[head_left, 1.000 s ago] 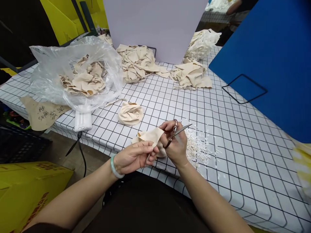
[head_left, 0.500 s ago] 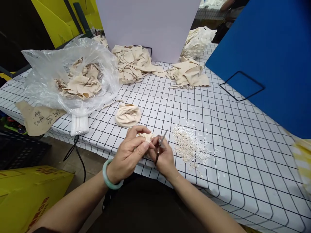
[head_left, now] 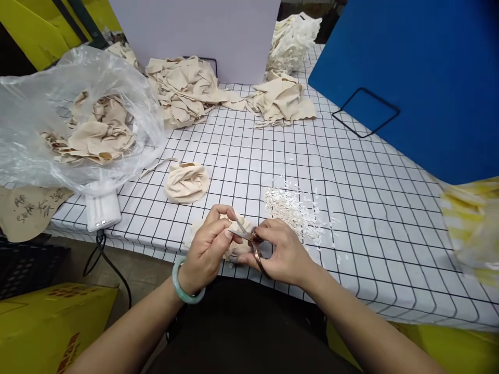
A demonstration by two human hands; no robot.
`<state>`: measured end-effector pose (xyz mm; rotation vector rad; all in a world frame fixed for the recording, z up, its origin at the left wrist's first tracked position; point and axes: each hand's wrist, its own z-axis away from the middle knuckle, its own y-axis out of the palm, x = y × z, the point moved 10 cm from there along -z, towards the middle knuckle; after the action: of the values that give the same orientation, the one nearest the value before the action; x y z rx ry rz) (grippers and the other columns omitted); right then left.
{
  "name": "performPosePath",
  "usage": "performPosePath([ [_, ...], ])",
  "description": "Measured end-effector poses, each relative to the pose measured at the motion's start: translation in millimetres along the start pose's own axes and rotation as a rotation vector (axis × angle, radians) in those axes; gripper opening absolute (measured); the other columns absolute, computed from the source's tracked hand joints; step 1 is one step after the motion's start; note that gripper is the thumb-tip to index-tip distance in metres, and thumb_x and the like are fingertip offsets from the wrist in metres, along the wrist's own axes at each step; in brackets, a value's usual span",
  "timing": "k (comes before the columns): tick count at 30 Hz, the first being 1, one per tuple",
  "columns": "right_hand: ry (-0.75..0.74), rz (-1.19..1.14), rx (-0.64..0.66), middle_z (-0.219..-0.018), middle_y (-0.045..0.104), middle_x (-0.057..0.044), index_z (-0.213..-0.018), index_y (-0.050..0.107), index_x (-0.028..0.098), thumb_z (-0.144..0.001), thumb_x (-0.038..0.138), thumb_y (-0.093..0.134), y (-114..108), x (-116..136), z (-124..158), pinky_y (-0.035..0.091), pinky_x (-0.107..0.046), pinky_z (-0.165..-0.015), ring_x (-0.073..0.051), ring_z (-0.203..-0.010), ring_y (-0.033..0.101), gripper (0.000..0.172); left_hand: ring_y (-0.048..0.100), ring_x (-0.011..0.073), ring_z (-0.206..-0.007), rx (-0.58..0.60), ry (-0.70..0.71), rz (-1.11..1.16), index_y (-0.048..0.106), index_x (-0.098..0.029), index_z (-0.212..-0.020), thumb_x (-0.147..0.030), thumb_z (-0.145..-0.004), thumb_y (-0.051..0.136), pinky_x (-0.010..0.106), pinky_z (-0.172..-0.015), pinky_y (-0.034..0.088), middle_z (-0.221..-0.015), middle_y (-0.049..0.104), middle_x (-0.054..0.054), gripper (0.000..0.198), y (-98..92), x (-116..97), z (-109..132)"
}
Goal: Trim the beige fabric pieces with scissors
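Note:
My left hand [head_left: 208, 249], with a pale green bangle at the wrist, pinches the edge of a beige fabric piece [head_left: 195, 228] close to the table's front edge. Part of that fabric is hidden behind the fingers. In my right hand [head_left: 284, 252] is a pair of scissors [head_left: 259, 255], fingers in the handles. Its blades are parted and point left, at the cloth by my left fingertips. Right of the hands lies a scatter of tiny white and beige snippets [head_left: 290, 210]. A gathered beige fabric piece [head_left: 187, 183] rests on the table beyond my left hand.
A clear plastic bag [head_left: 144, 132] with beige cloth stands at the left, behind a white power bank [head_left: 103, 210] with a black cable. Beige fabric heaps [head_left: 187, 93] lie at the back. A lilac panel [head_left: 198, 36] and a blue panel [head_left: 393, 62] border the checked table [head_left: 241, 156].
My right hand has turned the scissors from pointing upward to pointing left, blades now spread at the fabric. My left hand still pinches the cloth. The camera view has shifted right.

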<state>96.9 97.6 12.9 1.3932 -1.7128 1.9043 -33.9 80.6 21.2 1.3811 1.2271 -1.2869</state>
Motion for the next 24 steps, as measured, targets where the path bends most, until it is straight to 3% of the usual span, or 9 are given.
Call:
performPosePath([
  [11, -0.020, 0.021, 0.013, -0.054, 0.058, -0.001, -0.056, 0.054, 0.019, -0.079, 0.063, 0.069, 4, -1, 2, 0.040, -0.030, -0.065, -0.013, -0.056, 0.051, 0.052, 0.049, 0.0234, -0.112, 0.045, 0.047, -0.042, 0.063, -0.017, -0.079, -0.024, -0.102, 0.042, 0.034, -0.090, 0.048, -0.104, 0.051, 0.009, 0.032, 8.0, -3, -2],
  [24, -0.028, 0.021, -0.018, -0.050, 0.054, 0.002, -0.054, 0.050, 0.019, -0.081, 0.059, 0.069, 5, -3, 5, 0.039, -0.029, -0.065, -0.011, -0.051, 0.047, 0.052, 0.050, 0.0210, -0.107, 0.085, 0.069, -0.048, 0.065, -0.018, -0.083, -0.025, -0.103, 0.042, 0.034, -0.091, 0.047, -0.107, 0.051, 0.009, 0.031, 14.5, 1, -2],
])
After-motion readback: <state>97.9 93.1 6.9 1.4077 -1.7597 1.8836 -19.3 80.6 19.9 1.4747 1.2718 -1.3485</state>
